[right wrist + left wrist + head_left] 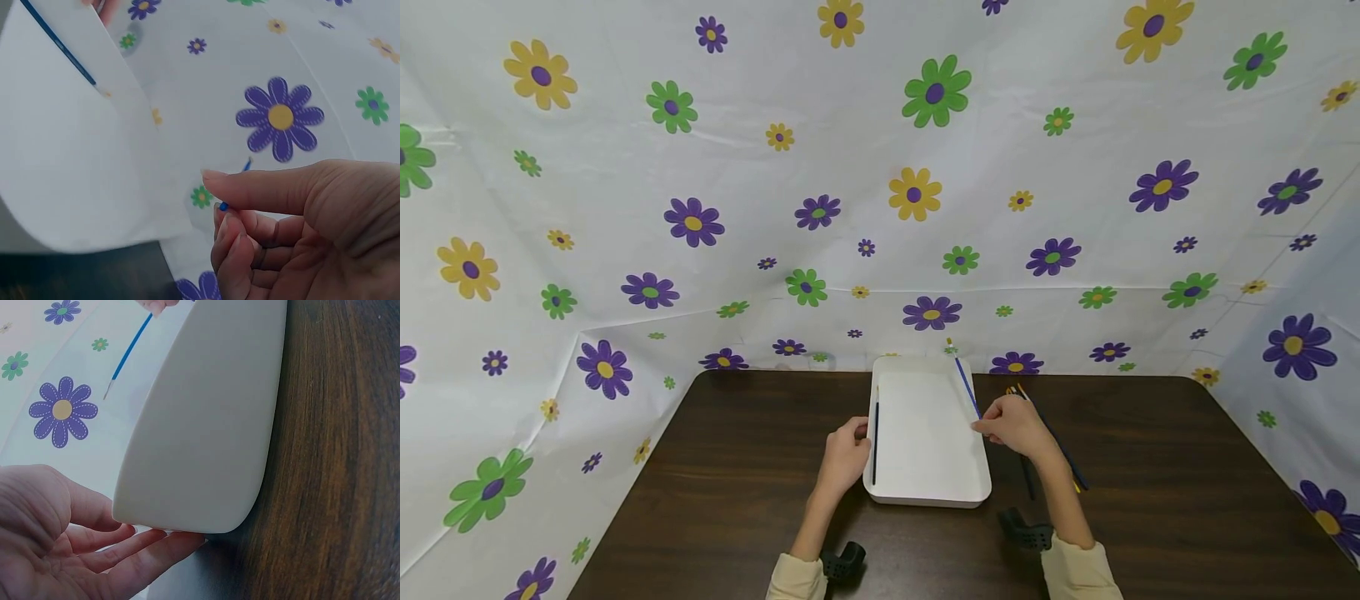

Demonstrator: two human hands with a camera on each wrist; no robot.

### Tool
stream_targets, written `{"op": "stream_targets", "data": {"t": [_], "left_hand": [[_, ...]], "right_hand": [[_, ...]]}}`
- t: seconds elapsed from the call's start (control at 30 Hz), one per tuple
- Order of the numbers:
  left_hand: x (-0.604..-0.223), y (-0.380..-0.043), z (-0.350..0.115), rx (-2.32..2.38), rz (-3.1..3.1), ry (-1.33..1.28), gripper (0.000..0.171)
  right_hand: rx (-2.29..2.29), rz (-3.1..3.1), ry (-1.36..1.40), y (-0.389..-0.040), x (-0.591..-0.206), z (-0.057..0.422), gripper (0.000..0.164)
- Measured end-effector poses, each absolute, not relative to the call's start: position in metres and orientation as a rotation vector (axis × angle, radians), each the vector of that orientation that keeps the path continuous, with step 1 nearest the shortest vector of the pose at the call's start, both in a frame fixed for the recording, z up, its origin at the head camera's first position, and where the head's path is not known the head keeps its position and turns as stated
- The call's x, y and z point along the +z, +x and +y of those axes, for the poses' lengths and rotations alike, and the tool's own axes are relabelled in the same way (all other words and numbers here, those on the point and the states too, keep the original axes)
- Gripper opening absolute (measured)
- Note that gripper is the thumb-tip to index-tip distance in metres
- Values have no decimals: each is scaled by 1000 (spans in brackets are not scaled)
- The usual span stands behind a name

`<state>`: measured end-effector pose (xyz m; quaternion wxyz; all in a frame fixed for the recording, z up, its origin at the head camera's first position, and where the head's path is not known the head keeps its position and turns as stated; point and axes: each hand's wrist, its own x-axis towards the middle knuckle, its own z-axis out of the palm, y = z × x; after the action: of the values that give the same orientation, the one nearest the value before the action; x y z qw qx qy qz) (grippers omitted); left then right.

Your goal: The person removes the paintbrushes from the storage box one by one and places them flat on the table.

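A white rectangular tray (932,450) lies on the table, with a dark blue paintbrush (876,442) resting lengthwise along its left side. My left hand (847,454) grips the tray's left edge, thumb at the rim and fingers against the outer wall (200,425). Over the tray's right edge, my right hand (1018,427) pinches a thin blue paintbrush (967,387) by its handle end between thumb and fingers. That brush slants away from me, bristle tip pointing toward the back of the tray. In the right wrist view the blue handle end (224,206) pokes out under the thumb.
Several more paintbrushes (1060,442) lie on the dark wooden table (1165,467) to the right of the tray, partly beneath my right forearm. A white cloth with printed flowers (850,167) hangs behind the table and along its sides.
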<state>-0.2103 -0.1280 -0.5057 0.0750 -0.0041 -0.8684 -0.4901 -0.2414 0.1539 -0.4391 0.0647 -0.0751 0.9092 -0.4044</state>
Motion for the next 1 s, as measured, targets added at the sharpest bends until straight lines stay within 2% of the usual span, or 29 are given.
{"op": "stream_targets", "data": {"t": [0.73, 1.0], "left_hand": [[-505, -210, -129, -1475, -2611, -12, 34], [-506, -210, -129, -1475, -2610, -13, 35]], "right_hand": [[-1265, 2742, -264, -239, -437, 224, 17], [-1176, 2764, -179, -240, -446, 255, 17]]}}
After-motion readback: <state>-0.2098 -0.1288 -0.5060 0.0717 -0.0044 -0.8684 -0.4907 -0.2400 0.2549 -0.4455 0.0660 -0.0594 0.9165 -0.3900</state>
